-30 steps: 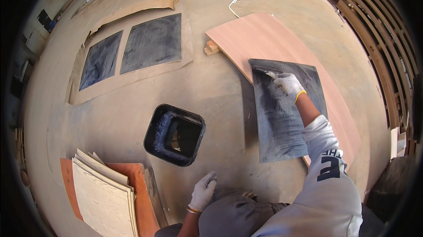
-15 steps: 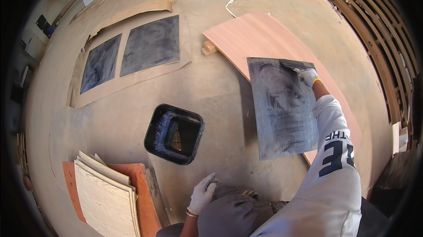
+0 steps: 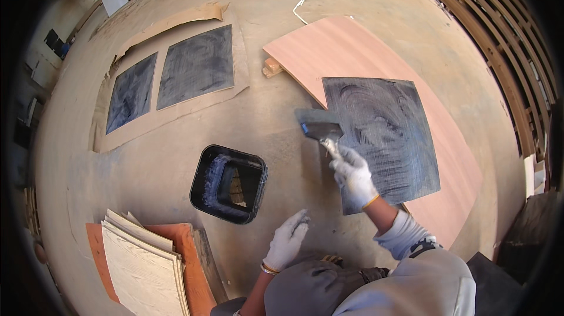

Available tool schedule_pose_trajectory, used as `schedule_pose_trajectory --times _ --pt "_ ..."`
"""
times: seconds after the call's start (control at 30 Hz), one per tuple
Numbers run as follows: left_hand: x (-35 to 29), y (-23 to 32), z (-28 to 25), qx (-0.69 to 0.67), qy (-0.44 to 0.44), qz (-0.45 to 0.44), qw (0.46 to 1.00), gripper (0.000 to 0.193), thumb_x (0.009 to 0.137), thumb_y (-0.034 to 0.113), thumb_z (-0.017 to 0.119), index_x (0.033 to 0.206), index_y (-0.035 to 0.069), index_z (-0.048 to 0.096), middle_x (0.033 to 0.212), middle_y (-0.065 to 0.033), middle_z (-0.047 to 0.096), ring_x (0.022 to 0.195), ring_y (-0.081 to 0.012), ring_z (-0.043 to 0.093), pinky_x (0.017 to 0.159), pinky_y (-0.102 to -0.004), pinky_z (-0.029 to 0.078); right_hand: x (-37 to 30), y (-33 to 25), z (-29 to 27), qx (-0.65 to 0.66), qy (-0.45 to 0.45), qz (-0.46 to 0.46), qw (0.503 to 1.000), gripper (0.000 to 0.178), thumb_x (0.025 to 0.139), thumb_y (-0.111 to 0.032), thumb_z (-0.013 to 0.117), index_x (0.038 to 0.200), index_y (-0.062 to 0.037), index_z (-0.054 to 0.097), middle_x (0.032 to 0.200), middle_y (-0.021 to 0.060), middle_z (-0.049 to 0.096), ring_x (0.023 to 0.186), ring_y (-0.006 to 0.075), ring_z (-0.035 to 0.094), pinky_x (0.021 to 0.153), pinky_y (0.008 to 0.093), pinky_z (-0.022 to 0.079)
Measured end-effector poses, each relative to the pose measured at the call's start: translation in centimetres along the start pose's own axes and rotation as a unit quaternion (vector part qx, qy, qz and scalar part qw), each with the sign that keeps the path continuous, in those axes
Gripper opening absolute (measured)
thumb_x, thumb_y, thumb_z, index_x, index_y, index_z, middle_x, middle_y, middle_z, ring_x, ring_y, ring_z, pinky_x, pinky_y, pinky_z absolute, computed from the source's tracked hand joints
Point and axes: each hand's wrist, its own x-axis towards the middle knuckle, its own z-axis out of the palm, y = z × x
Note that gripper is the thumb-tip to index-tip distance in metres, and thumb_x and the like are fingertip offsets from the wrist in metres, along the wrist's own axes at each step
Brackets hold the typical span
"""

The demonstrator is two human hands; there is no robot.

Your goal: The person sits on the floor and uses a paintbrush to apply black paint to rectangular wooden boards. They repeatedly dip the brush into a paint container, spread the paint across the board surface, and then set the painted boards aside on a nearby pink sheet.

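Observation:
My right hand [image 3: 353,178], in a white glove, is wrapped round the handle of a wide flat paintbrush [image 3: 320,127]. Its dark head points up and left, over the left edge of a black-coated board [image 3: 390,140]. Streaky, swirled strokes mark that board, which lies on a larger pinkish wooden sheet [image 3: 305,46]. Also gloved, my left hand [image 3: 286,239] hovers by my knee with its fingers stretched out and nothing visible in them. Ahead of it on the floor stands a square black bucket [image 3: 197,190], with bluish-black residue on its inner wall.
Two black-coated boards [image 3: 197,63] lie on brown paper [image 3: 235,96] at the far left. A stack of pale wood sheets [image 3: 141,263] sits on an orange board [image 3: 100,257] at near left. Wooden blocks [image 3: 272,67] prop the pinkish sheet. Slatted timber [image 3: 499,51] stands at the right.
My right hand has drawn the brush from the board's far right corner back and left, past the board's left edge. My left hand has risen slightly, and the view has shifted a little.

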Motion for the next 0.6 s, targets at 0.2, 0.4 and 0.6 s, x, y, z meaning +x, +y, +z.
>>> schedule_pose_trajectory --times 0.2,0.4,0.6 --pt "1.6 2.9 1.3 -0.212 0.006 0.018 0.977 0.048 0.116 0.021 0.048 0.153 -0.009 0.050 0.135 -0.0099 0.066 0.117 -0.0143 0.064 0.104 -0.0310 0.052 -9.0 5.7 6.3 -0.034 -0.100 -0.122 0.987 0.064 0.109 -0.011 0.057 0.166 0.0021 0.031 0.152 0.0146 0.054 0.128 0.0162 0.057 0.106 0.0318 0.050" --pt "1.0 3.1 1.5 -0.310 0.004 -0.006 0.951 0.041 0.115 0.020 0.049 0.148 -0.005 0.053 0.130 -0.0069 0.064 0.116 -0.0141 0.063 0.101 -0.0297 0.051 -10.9 5.9 5.1 -0.153 -0.149 -0.183 0.960 0.064 0.108 -0.005 0.055 0.167 -0.0001 0.031 0.160 0.0172 0.048 0.142 0.0242 0.053 0.117 0.0375 0.044" --pt "0.9 4.7 1.1 -0.177 0.023 0.032 0.983 0.030 0.112 0.016 0.051 0.131 -0.004 0.063 0.117 -0.0085 0.069 0.109 -0.0140 0.065 0.098 -0.0296 0.051 -12.3 4.9 5.5 -0.220 -0.135 -0.196 0.946 0.062 0.104 0.001 0.058 0.163 -0.0022 0.039 0.151 0.0173 0.054 0.138 0.0257 0.057 0.114 0.0362 0.047"
